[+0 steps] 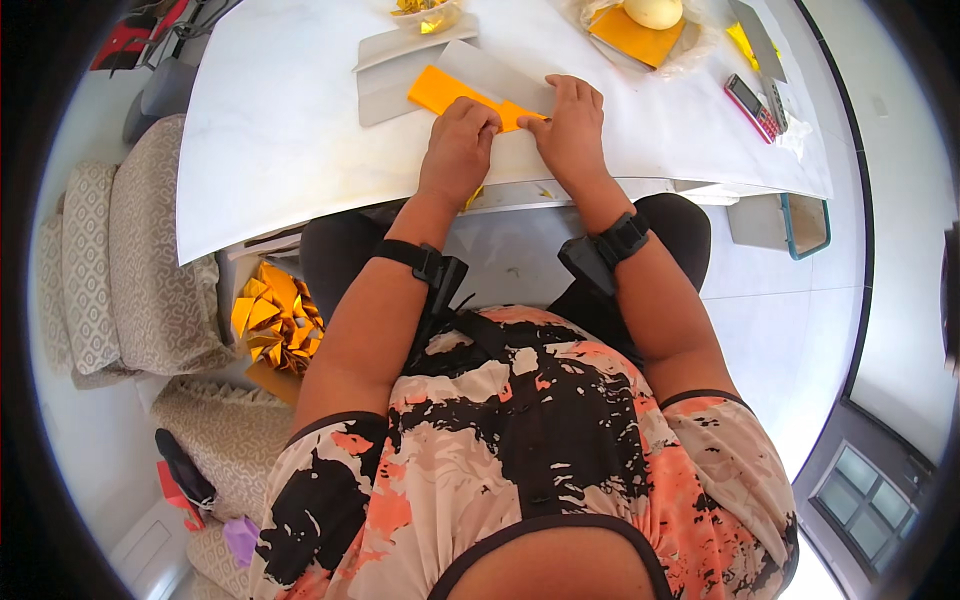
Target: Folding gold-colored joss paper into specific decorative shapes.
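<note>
A strip of folded orange-gold paper (pixel 442 88) lies aslant on the white table, partly over grey card sheets (pixel 390 86). My left hand (pixel 461 142) pinches the paper's lower edge between thumb and curled fingers. At the paper's right end, my right hand (pixel 574 131) presses the tip with its thumb, its other fingers raised and spread apart from the thumb. Part of the paper is hidden behind my left fingers.
At the table's back stand a clear bowl (pixel 427 19) with gold pieces and a plastic bag (pixel 697 45) holding orange paper and a round pale fruit. A red-edged keypad phone (pixel 750 109) lies right. Folded gold papers (pixel 277 319) fill a container at lower left; a bin (pixel 806 225) stands right.
</note>
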### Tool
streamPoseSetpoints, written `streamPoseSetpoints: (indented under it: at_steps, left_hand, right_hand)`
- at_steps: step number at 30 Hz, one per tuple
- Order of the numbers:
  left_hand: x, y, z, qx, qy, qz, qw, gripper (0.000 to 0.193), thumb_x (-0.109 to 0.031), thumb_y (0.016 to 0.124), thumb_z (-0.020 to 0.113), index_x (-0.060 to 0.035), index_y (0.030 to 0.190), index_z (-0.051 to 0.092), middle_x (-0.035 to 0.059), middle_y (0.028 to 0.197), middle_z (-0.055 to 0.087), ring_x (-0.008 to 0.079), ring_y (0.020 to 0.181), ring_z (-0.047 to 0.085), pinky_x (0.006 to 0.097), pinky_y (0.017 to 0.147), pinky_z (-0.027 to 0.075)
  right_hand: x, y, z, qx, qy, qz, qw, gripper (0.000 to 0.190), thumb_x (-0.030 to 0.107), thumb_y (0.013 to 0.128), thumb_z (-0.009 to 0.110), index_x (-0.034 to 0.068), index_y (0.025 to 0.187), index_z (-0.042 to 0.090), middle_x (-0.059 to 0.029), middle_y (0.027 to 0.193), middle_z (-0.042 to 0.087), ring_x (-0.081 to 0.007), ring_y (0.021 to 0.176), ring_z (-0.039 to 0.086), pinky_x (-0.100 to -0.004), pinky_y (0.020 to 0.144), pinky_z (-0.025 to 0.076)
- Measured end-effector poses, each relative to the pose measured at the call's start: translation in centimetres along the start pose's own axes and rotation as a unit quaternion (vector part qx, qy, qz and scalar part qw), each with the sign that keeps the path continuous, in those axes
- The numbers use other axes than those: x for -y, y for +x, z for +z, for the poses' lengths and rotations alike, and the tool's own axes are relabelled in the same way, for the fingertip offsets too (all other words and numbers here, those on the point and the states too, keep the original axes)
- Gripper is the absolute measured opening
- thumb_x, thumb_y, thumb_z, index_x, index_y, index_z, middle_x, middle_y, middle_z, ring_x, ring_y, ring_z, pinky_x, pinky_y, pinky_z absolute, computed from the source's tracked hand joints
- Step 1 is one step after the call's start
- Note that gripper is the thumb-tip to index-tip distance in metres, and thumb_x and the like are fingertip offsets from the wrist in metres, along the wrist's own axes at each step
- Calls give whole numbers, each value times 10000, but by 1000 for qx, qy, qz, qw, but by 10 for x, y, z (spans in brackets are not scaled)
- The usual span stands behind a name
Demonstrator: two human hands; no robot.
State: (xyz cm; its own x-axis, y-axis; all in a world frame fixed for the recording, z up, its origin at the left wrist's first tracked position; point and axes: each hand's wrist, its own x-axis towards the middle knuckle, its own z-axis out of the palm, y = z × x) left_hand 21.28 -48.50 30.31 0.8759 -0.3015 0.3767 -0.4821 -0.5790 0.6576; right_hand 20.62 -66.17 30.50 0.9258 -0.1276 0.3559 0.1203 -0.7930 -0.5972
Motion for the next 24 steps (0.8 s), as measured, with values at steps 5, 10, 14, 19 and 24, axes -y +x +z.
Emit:
streamPoseSetpoints:
  at_steps: [5, 10, 14, 19, 24]
  left_hand:
    - [0, -2, -1, -11, 5, -4, 1000, 36, -31, 923, 653, -47, 951, 636, 133, 998, 641, 362, 972, 617, 448, 860, 498]
    - [-1, -1, 0, -5, -9, -12, 1000, 28, -46, 932, 642, -66, 953, 645, 125, 999, 644, 363, 988, 610, 453, 874, 495]
    - [-2, -2, -2, -10, 1, -3, 1000, 32, -36, 926, 654, -50, 955, 647, 130, 998, 646, 357, 970, 621, 444, 860, 503]
    - [-4, -1, -2, -15, -6, -10, 1000, 35, -33, 915, 661, -62, 933, 668, 123, 979, 655, 360, 960, 621, 453, 858, 505]
    - [-6, -3, -3, -18, -1, -17, 1000, 38, -33, 909, 668, -54, 938, 681, 126, 973, 653, 363, 959, 622, 455, 854, 504]
  right_hand:
    - [-10, 3, -10, 2, 21, 11, 1000, 598, 80, 733, 876, -26, 1257, 608, -210, 1341, 567, -413, 1299, 466, -466, 1105, 408]
    - [-20, 3, -11, 0, 18, -8, 1000, 464, 77, 731, 875, -21, 1129, 657, -221, 1382, 554, -416, 1297, 463, -467, 1105, 413]
    - [-22, 2, -11, -2, 36, -31, 999, 340, 60, 702, 873, 17, 984, 688, -201, 1320, 603, -406, 1262, 494, -465, 1073, 429]
    - [-20, 5, -16, 6, 63, -76, 995, 221, 67, 751, 826, 44, 921, 686, -152, 1099, 687, -382, 1128, 567, -448, 980, 469]
    - [-7, 4, -25, 65, 67, -66, 993, 142, 88, 822, 772, 44, 898, 660, -129, 916, 702, -353, 993, 624, -436, 858, 514]
